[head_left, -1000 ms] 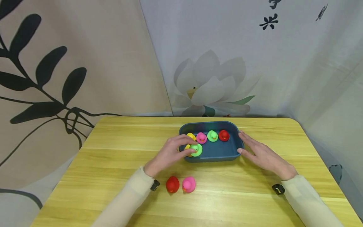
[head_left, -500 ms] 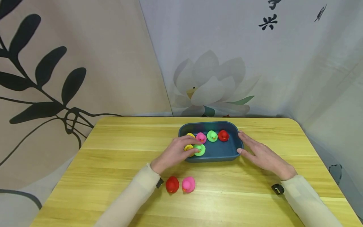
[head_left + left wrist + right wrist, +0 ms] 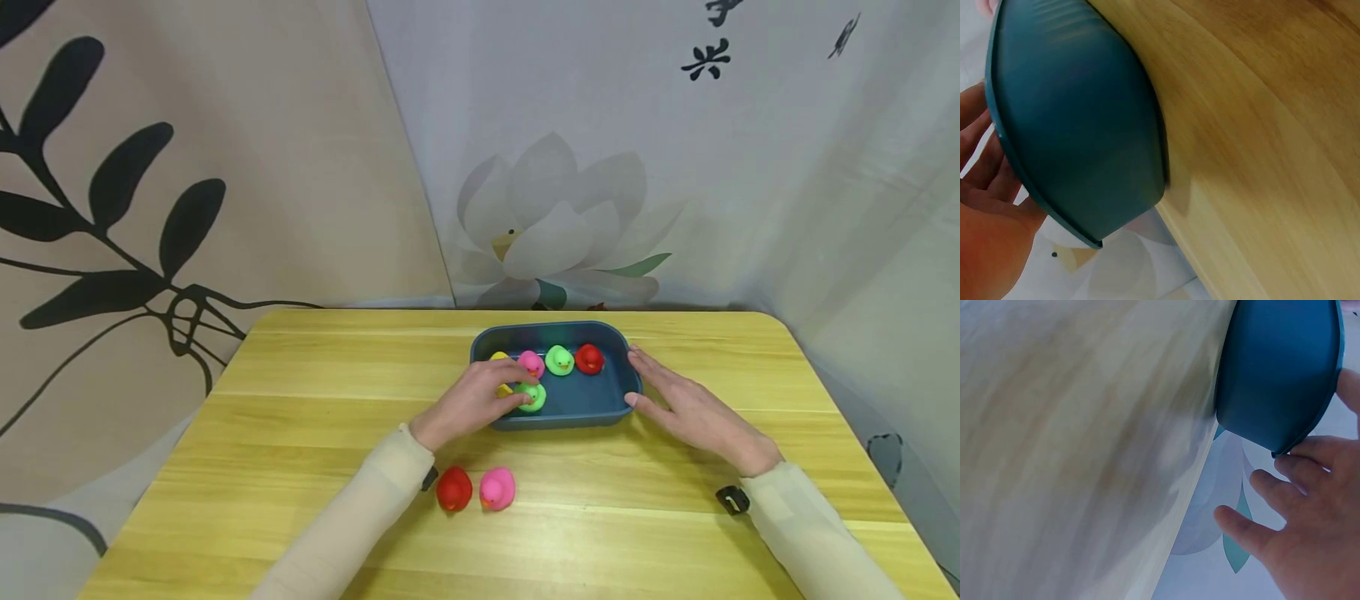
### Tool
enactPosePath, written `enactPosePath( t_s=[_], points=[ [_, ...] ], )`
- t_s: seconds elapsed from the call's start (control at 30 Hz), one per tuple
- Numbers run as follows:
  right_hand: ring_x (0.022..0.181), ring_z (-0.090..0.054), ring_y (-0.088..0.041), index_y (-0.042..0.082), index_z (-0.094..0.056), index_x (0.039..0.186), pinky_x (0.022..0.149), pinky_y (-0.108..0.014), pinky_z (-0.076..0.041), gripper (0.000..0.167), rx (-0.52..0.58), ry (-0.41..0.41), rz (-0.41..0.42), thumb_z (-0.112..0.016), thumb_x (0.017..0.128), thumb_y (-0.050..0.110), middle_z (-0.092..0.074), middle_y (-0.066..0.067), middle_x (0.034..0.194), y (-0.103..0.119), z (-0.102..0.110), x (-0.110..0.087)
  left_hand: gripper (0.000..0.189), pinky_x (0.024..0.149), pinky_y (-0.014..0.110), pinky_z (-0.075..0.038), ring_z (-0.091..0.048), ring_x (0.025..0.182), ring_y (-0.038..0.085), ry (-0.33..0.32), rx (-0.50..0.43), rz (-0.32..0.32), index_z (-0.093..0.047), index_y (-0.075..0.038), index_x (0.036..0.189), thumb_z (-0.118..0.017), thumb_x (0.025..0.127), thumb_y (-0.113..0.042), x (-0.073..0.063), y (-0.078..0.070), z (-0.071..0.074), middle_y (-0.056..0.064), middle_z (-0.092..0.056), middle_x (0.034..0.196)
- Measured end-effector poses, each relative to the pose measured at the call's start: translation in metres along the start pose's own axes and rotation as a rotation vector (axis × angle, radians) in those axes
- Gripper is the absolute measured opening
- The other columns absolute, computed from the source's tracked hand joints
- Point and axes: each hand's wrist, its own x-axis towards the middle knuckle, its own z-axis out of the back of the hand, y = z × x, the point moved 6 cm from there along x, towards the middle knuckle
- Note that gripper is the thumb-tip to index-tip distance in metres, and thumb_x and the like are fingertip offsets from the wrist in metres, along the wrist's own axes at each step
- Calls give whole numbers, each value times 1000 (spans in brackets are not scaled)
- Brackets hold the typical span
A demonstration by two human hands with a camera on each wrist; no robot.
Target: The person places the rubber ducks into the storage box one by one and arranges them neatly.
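Observation:
In the head view my left hand (image 3: 474,402) reaches over the left end of a dark blue tray (image 3: 588,398), pinching a green rubber duck (image 3: 534,400) between thumb and fingers. A yellow duck (image 3: 505,389) sits just left of it, partly covered by the hand. Behind, a row holds a second yellow duck (image 3: 499,356), a pink duck (image 3: 531,362), a green duck (image 3: 559,360) and a red duck (image 3: 589,359). My right hand (image 3: 697,414) rests against the tray's right end with straight, spread fingers. Both wrist views show mainly the tray's outer wall (image 3: 1079,119); the ducks are hidden there.
On the wooden table (image 3: 600,533), in front of the tray, a red duck (image 3: 454,489) and a pink duck (image 3: 497,488) stand side by side, close to my left sleeve (image 3: 375,492). A printed curtain (image 3: 315,167) hangs behind the table's far edge.
My left hand has moved a little to the right, carrying the green duck with it away from the tray's left end. My right hand has stayed at the tray's right end.

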Motion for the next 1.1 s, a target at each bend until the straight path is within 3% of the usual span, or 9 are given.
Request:
enactPosePath(
  t_s=[0.67,1.1],
  points=[
    [154,-26,-39,10,-22,166,119,-61,-29,82,6,7,-5,-48,105,58,-16,-9,173,1,0,0,25,95,29,-54,-66,103,18,73,53,28,-78,-10,115,-81,92,-18,15,11,-11,2,-75,116],
    [154,-25,-39,9,-22,166,119,-60,-29,82,-1,7,-4,-48,105,59,-16,-9,173,0,0,1,23,93,33,-54,-68,99,18,74,113,16,-79,-10,112,-82,91,-17,19,13,-17,2,-75,114]
  ],
)
